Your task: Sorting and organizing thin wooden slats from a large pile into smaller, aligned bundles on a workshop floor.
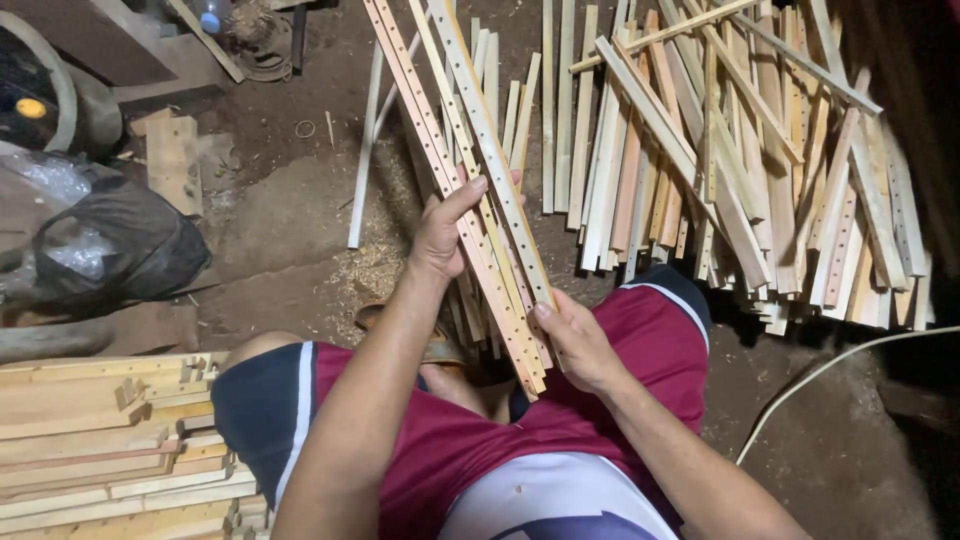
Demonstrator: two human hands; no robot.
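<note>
I hold a bundle of long thin wooden slats (470,140) with rows of drilled holes, slanting up and away from my lap. My left hand (445,230) wraps around the bundle from the left, fingers across the slats near its middle. My right hand (575,340) grips the lower end of the same bundle, thumb on the top slat. The slats' near ends sit between my knees, above my red and navy shorts (450,450).
A big loose pile of similar slats (740,150) lies on the dirt floor to the right. Stacked notched wooden pieces (110,440) sit at lower left. A black plastic bag (115,245) and a wood block (175,160) are at left. A white cable (830,370) crosses the floor at right.
</note>
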